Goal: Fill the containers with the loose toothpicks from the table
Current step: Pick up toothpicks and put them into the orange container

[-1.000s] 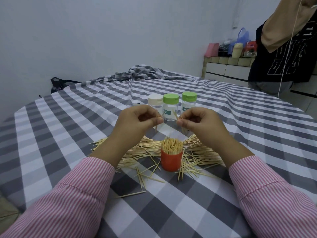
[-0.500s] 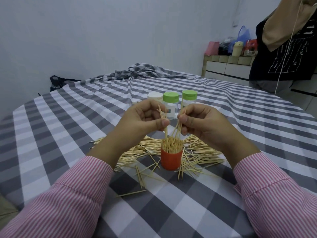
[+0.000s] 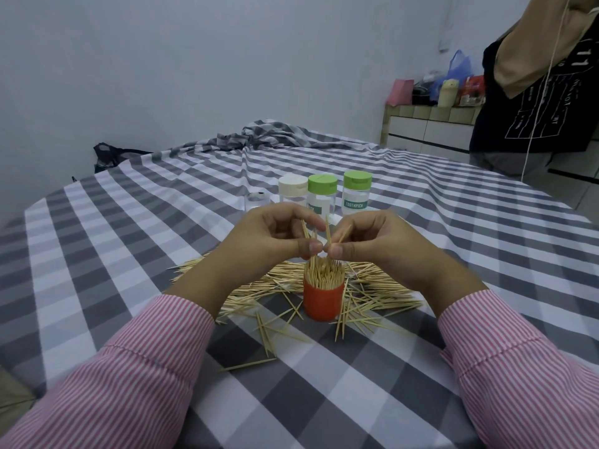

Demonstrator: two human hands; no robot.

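Toothpicks steered upright into a nearly packed red cup

Both hands meet just above the red container, which stands open-topped near the middle of the checked tablecloth. The left hand has its fingers curled, thumb pressed against forefinger, pinching a few toothpicks that stick up past the knuckles. The right hand does likewise, thumb and forefinger clamped on two or three sticks that slant up and toward the left. The thumb tips nearly touch each other.

Holding the sticks by their middles, points down, seems meant to line them up with the ones already standing in the cup, so they slide between neighbours rather than lie across the top. The cup looks close to full (its contents bristle well above the rim), so each new stick probably needs guiding into a gap.

The loose toothpicks lie in a fan on the cloth behind and on both sides of the cup, with strays scattered on the near side; plenty remain, so the job is well short of done. Keeping the cup amid the pile keeps each reach short.

On the far side stand three clear bottles with caps on: a white-capped bottle and two green-capped bottles, one labelled TOOTHPICK. Another person stands at the far right.
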